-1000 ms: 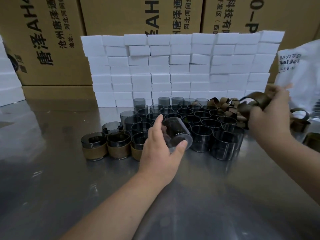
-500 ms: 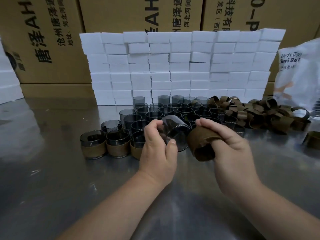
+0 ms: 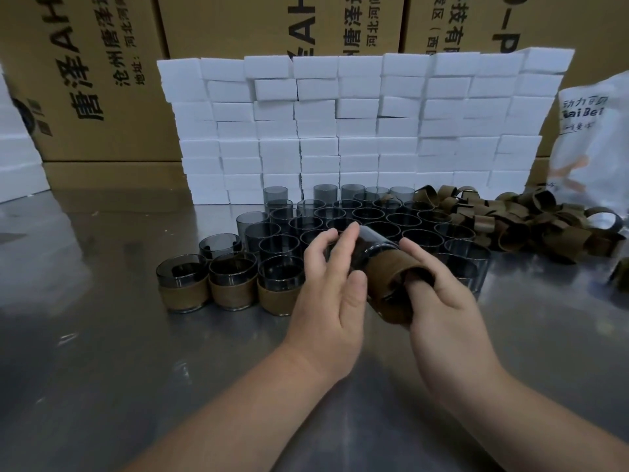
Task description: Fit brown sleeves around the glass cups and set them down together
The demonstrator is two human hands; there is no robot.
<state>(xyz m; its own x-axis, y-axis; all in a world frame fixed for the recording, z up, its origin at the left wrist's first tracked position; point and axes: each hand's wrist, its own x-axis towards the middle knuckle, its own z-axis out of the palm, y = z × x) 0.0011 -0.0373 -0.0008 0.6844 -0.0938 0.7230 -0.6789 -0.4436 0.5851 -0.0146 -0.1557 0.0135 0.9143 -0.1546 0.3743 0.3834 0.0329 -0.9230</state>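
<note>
My left hand [image 3: 332, 294] holds a smoky glass cup [image 3: 372, 245] on its side above the table, fingers curled over its far end. My right hand [image 3: 442, 298] grips a brown sleeve [image 3: 388, 287] that sits partly over the cup's near end, with the thumb inside the sleeve's opening. Three sleeved cups [image 3: 235, 282] stand in a row to the left. Several bare glass cups [image 3: 343, 216] stand packed together behind my hands. A heap of loose brown sleeves [image 3: 517, 221] lies at the right.
A wall of stacked white foam blocks [image 3: 357, 127] stands behind the cups, with cardboard boxes [image 3: 102, 73] behind it. A white plastic bag [image 3: 595, 137] sits at the far right. More white blocks [image 3: 17, 155] are at the left edge. The steel table [image 3: 136, 369] reflects light.
My right hand brought a sleeve from the pile to the cup. The sleeve, beside the cup half a second ago, now sits partly over the cup's end.
</note>
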